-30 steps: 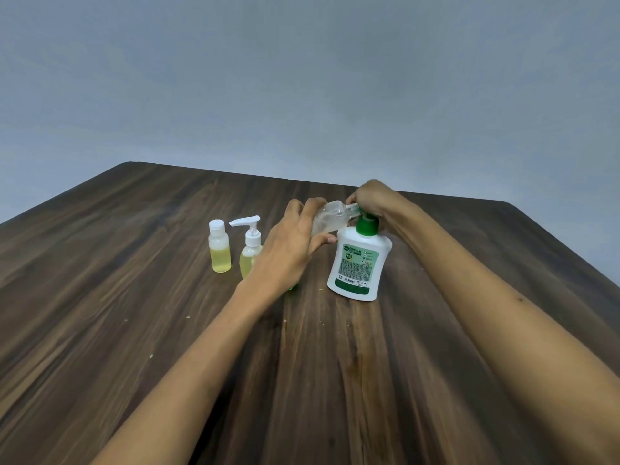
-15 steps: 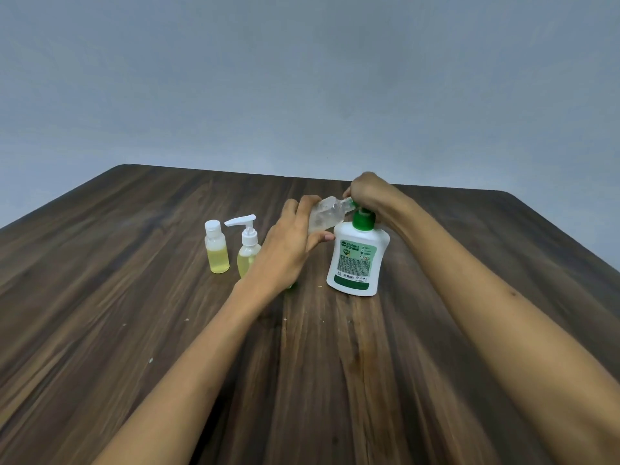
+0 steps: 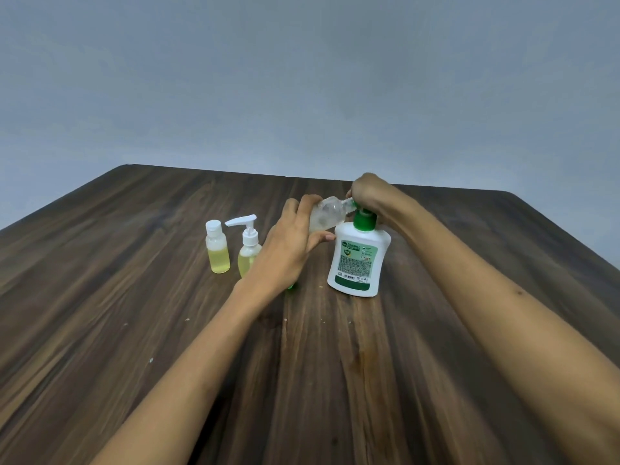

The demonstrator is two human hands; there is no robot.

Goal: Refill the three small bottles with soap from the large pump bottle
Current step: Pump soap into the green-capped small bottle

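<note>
Left hand (image 3: pixel 288 243) grips the clear small bottle (image 3: pixel 327 214), fingers curled over the top of it, thumb underneath. Bottle is held off the desk (image 3: pixel 134 297), tipped on its side, mouth pointing right toward the pump of the large pump bottle (image 3: pixel 359 260). Looks mostly empty; fill level hard to judge.

Right hand (image 3: pixel 367 193) sits on top of the pump head, fingers curled down over it and covering the nozzle. Green collar shows just below the hand. Can't tell whether the small bottle's mouth touches the nozzle; the hand hides it.

Large pump bottle stands upright on the desk, right of centre, white body with a green and white label facing the camera.

Two other small bottles stand upright to the left, just beside each other: capped bottle (image 3: pixel 217 246) with a white screw cap, roughly half full of yellow liquid; small pump bottle (image 3: pixel 248 245) with a white pump, nozzle pointing left, also yellow liquid, its lower right side hidden by the left wrist.

A small green thing (image 3: pixel 291 286) peeks out under the left wrist on the desk; too hidden to identify.

Dark wood-grain desk, a few pale specks on it. Plain grey wall (image 3: pixel 302 78) behind.
</note>
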